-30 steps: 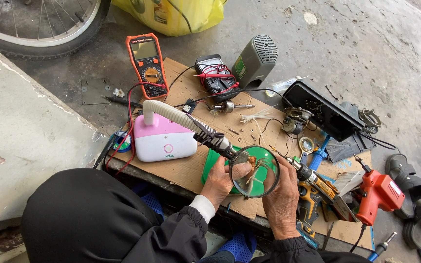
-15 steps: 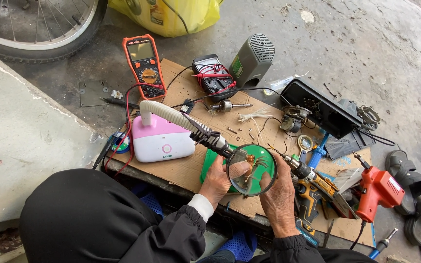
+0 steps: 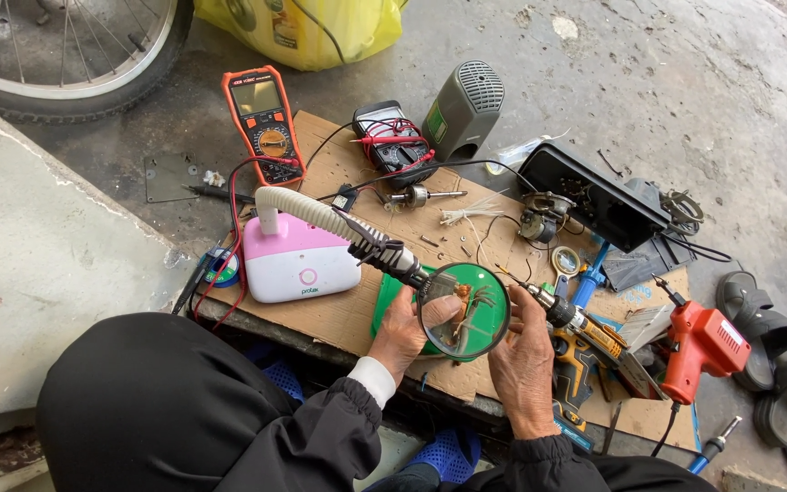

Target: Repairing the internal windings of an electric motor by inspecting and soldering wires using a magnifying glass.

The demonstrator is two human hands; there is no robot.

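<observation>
A round magnifier lens (image 3: 466, 310) on a white gooseneck rises from a pink-and-white base (image 3: 298, 260) on a cardboard sheet (image 3: 339, 314). My left hand (image 3: 401, 330) is under the lens, pinching a small brown part (image 3: 463, 296) that shows enlarged through the glass. My right hand (image 3: 523, 364) grips a soldering iron (image 3: 565, 316) with a yellow-and-black handle. Its tip points left towards the part at the lens rim. A green pad (image 3: 384, 296) lies beneath the lens.
An orange multimeter (image 3: 264, 123), a black meter (image 3: 393, 141) and a grey speaker-like unit (image 3: 463, 107) stand at the back. A black open case (image 3: 594, 196), a red soldering gun (image 3: 703, 346) and sandals (image 3: 776, 355) are to the right. A bicycle wheel (image 3: 75, 64) and a yellow bag (image 3: 321, 27) lie beyond.
Both hands stay under the lens with the same grips. Only the view has shifted slightly.
</observation>
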